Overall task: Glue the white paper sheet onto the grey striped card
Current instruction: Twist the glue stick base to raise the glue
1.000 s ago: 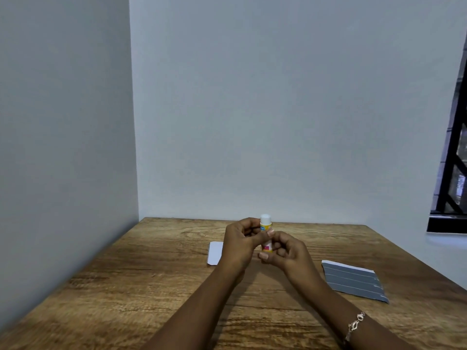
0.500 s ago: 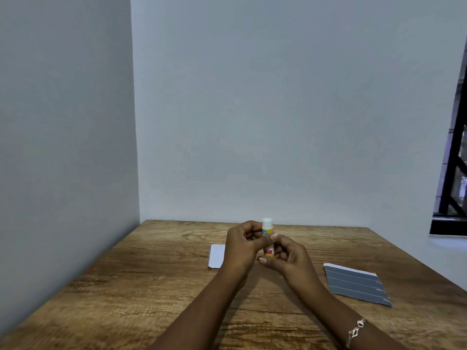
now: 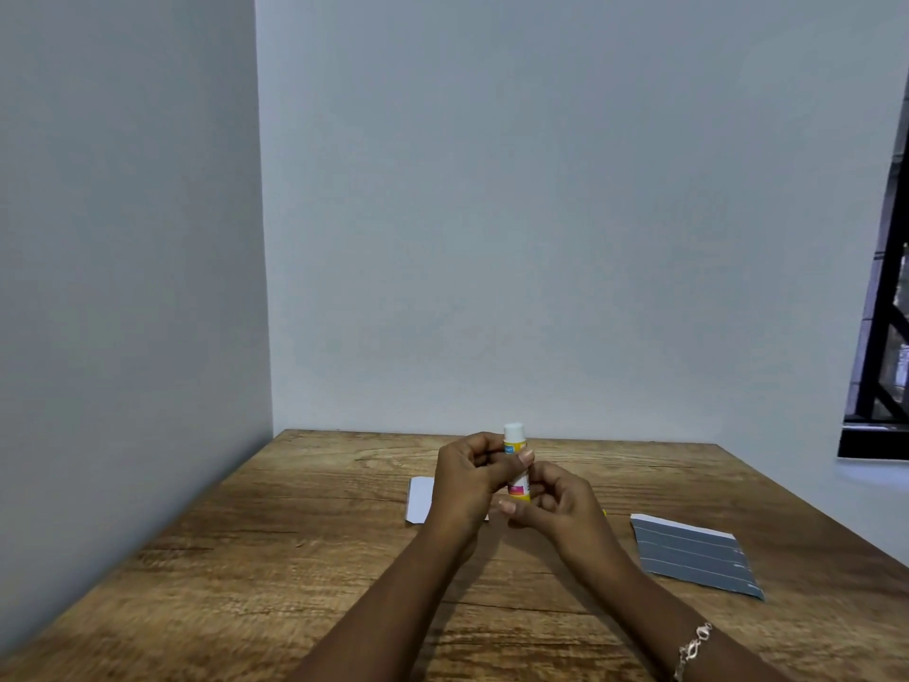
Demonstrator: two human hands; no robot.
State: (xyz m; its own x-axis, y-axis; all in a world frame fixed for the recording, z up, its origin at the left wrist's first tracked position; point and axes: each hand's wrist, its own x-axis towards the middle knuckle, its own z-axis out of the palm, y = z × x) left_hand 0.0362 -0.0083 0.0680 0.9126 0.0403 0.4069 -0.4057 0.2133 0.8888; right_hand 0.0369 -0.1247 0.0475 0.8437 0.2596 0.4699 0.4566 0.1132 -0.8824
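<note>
White paper sheet [image 3: 420, 499] half hidden behind left hand [image 3: 469, 479].

A wooden table [image 3: 256, 573] with pronounced brown grain is being pushed into a corner formed by two plain, pale grey-blue walls: a left wall [image 3: 123, 238] and a back wall [image 3: 541, 214]. The scene is being lit evenly and softly, with the left wall being shaded slightly darker. At the right edge, a dark-framed window [image 3: 885, 337] is being partly cropped.
</note>
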